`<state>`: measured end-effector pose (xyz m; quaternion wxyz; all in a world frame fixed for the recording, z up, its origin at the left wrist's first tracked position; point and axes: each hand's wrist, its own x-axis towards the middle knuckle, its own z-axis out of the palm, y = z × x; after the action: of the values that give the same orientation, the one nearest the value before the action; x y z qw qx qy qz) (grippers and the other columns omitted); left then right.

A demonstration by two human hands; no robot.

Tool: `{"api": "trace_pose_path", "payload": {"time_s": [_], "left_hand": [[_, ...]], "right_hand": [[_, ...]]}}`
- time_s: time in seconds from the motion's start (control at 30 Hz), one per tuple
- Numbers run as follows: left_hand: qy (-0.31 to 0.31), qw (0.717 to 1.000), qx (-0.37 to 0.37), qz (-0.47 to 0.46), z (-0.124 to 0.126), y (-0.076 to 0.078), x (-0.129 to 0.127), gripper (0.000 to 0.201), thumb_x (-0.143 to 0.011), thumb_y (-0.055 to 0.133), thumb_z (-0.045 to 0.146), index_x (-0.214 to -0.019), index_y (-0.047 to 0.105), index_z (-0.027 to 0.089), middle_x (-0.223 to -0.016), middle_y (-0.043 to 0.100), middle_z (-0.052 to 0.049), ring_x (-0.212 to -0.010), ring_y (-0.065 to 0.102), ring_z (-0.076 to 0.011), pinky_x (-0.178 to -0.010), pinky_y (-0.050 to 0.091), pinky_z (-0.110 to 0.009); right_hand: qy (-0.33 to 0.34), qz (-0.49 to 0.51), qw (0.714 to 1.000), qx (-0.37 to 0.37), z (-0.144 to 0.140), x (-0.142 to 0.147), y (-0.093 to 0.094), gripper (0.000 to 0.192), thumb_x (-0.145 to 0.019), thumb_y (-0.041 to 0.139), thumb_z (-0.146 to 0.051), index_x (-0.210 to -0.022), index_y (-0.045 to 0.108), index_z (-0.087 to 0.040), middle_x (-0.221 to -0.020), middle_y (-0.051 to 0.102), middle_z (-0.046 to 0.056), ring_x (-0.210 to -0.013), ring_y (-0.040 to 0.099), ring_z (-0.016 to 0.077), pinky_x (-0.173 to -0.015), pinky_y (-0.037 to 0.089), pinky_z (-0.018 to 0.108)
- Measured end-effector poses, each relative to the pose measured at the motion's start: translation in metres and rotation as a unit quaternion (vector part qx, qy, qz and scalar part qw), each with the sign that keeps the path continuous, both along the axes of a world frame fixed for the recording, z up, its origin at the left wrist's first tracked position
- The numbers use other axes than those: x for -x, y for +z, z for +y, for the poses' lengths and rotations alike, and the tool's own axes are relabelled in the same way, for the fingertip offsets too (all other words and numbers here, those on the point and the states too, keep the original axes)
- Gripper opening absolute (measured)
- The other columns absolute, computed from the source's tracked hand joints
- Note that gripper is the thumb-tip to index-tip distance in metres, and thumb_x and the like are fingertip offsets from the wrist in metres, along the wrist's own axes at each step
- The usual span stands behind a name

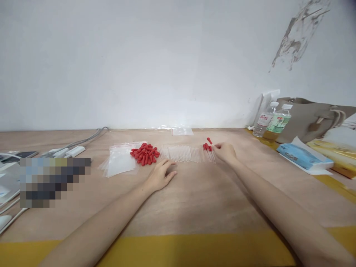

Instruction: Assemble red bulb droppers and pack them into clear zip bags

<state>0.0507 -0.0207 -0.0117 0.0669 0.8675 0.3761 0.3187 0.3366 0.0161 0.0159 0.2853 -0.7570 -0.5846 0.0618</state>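
My right hand (224, 151) pinches a glass dropper topped with a red rubber bulb (209, 141). Just left of it lie several droppers with red bulbs (207, 147) fitted. My left hand (161, 174) rests on the table with its fingers apart, holding nothing visible. Beyond its fingertips a row of clear glass tubes (180, 153) lies side by side. A heap of loose red rubber bulbs (144, 154) sits at the left end of that row. Clear zip bags (121, 160) are stacked left of the heap.
At the right stand two bottles (277, 122), a grey bag (306, 115) and a blue tissue pack (304, 155). Cables and white adapters (75, 151) lie at the left beside a blurred-out patch. A small clear bag (183, 131) is by the wall. Yellow tape (178, 250) edges the table.
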Motion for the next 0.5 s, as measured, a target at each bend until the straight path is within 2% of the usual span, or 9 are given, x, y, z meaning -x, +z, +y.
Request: {"api": "trace_pose_path", "payload": {"time_s": [0.07,0.17,0.33,0.5], "left_hand": [[-0.002,1.0,0.007,0.006,0.001,0.0,0.0,0.025,-0.08,0.049,0.027,-0.103,0.053,0.02,-0.097,0.055,-0.005,-0.088,0.051,-0.0183,-0.076,0.043,-0.032],[-0.001,1.0,0.01,0.007,0.002,-0.001,-0.001,0.024,-0.079,0.05,0.027,-0.102,0.054,0.02,-0.096,0.055,-0.005,-0.088,0.051,-0.0183,-0.076,0.043,-0.032],[-0.004,1.0,0.017,0.009,0.003,-0.003,0.001,0.021,-0.079,0.05,0.026,-0.098,0.056,0.02,-0.094,0.055,-0.005,-0.086,0.052,-0.0173,-0.076,0.043,-0.031],[-0.003,1.0,0.011,0.01,0.003,-0.004,0.0,0.021,-0.079,0.05,0.026,-0.097,0.056,0.02,-0.093,0.055,-0.005,-0.084,0.051,-0.0169,-0.074,0.042,-0.03]], "right_hand": [[-0.045,0.002,0.999,0.011,0.008,-0.004,-0.007,0.028,-0.076,0.046,-0.037,-0.08,0.069,-0.022,-0.081,0.066,0.008,-0.077,0.059,0.0228,-0.059,0.037,0.028],[-0.068,0.001,0.997,0.021,0.013,0.0,-0.018,0.027,-0.074,0.046,-0.036,-0.077,0.069,-0.023,-0.078,0.066,0.01,-0.077,0.06,0.025,-0.062,0.037,0.031],[-0.068,-0.002,0.997,0.029,0.016,0.006,-0.028,0.032,-0.073,0.047,-0.046,-0.074,0.069,-0.023,-0.076,0.066,0.01,-0.08,0.059,0.0263,-0.067,0.037,0.034],[-0.073,-0.004,0.997,0.013,0.015,0.004,-0.028,0.032,-0.074,0.046,-0.043,-0.087,0.066,-0.023,-0.086,0.066,0.009,-0.086,0.058,0.0253,-0.075,0.035,0.037]]}}
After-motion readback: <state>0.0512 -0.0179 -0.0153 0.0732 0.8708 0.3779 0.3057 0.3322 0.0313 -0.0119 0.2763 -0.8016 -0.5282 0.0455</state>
